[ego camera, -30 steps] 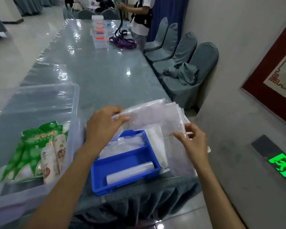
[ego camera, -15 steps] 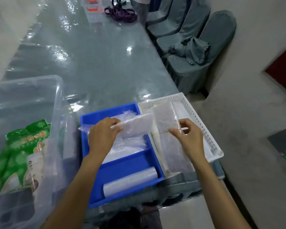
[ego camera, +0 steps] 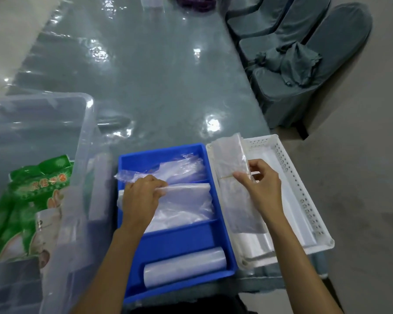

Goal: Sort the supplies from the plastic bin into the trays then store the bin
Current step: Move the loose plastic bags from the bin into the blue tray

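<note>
Since a moment ago both hands have come down from above the trays: the left hand (ego camera: 143, 196) has lowered its folded stack of clear plastic bags (ego camera: 186, 200) into the middle compartment of the blue plastic divided tray (ego camera: 222, 220), and the right hand (ego camera: 262, 186) has brought its long flat pack of clear bags (ego camera: 232, 177) down over the left side of the white perforated plastic tray (ego camera: 304, 193). That looks like two supplies being placed at once, so this part of the sorting is nearly done.

The left hand's fingers are curled over the near-left edge of the folded stack, pinching it against the thumb; the stack appears to rest on the loose bags already in that compartment. The right hand pinches the long pack near its middle between thumb and fingertips, and the pack's near end lies in the white tray while the far end seems lifted above the tray's far-left corner, though the clear film makes that hard to judge.

A roll of clear plastic bags (ego camera: 184, 266) lies in the blue tray's nearest compartment. Both trays sit at the table's near-right corner. The large clear plastic bin (ego camera: 86, 141) stands just left of the blue tray and has green printed packets (ego camera: 34, 189) inside, so sorting is unfinished and the bin is not ready for storing.
</note>
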A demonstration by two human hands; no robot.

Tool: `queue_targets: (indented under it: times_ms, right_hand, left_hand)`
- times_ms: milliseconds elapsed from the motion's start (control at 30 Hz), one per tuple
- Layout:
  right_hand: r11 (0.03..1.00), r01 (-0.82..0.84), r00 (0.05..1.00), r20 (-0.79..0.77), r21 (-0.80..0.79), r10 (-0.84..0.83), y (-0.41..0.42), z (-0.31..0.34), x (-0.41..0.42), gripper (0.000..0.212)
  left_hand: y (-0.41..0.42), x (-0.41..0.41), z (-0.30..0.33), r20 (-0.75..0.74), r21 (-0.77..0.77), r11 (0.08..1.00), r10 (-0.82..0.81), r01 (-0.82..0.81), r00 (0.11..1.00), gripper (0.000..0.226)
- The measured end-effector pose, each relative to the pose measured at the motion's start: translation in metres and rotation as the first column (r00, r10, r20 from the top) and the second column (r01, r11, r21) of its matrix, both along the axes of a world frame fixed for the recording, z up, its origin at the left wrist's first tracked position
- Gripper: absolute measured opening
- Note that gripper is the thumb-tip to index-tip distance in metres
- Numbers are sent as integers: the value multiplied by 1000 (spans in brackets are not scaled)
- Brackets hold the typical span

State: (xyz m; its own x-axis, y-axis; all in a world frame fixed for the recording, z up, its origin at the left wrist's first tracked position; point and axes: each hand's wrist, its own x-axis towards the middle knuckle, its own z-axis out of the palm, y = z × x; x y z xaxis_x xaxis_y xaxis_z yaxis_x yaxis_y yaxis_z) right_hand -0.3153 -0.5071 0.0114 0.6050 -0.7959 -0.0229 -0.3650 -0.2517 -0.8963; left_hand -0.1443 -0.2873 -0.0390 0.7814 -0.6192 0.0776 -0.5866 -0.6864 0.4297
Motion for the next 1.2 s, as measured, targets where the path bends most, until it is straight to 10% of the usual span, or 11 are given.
queue_targets:
  times_ms: [1200]
  right_hand:
    - [882, -472, 881, -33, 0, 472, -7, 15, 82, 20]
  left_hand:
    - [21, -36, -48, -21, -81, 995, 52, -54, 998, 45]
